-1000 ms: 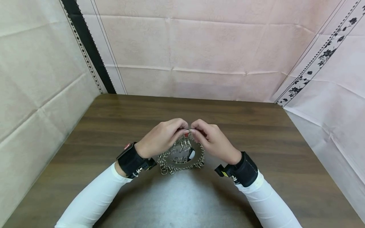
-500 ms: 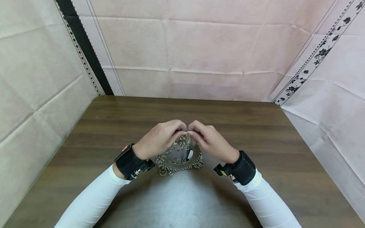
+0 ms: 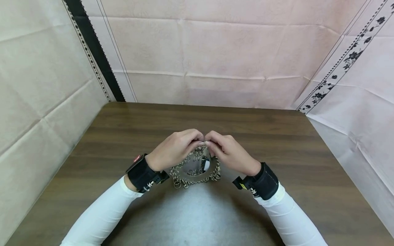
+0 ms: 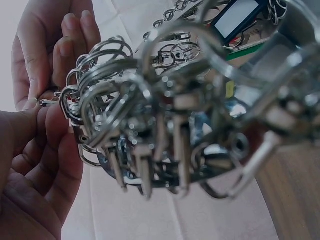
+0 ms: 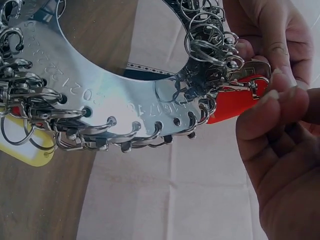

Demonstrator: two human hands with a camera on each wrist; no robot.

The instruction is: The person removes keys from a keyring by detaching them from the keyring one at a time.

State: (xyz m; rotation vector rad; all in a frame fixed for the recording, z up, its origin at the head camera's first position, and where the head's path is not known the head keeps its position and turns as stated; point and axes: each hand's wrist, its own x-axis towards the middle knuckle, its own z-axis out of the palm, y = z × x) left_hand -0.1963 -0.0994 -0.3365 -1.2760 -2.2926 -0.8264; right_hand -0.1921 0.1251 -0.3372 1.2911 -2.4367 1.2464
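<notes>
A flat metal key holder ring (image 3: 195, 182) with numbered holes and several snap hooks (image 5: 67, 112) round its edge hangs below both hands. My left hand (image 3: 175, 149) and right hand (image 3: 231, 152) meet fingertip to fingertip at its far side. Each pinches, thumb against index finger, at a small metal snap hook (image 5: 245, 85) there; the fingertips hide its end. A red key tag (image 5: 232, 103) hangs beside that hook in the right wrist view. In the left wrist view, my left hand (image 4: 37, 170) lies below the right hand (image 4: 37, 42).
A yellow-edged key tag (image 5: 37, 150) and a dark-blue-framed tag (image 4: 237, 20) hang from the ring. The brown wooden table (image 3: 147, 118) lies beneath, with pale cloth (image 3: 221, 51) behind and along both sides. Black bands (image 3: 140, 174) wrap the wrists.
Both hands keep nearly the same place and pinch. The red tag seen under the fingertips a second ago in the head view is now hidden there.
</notes>
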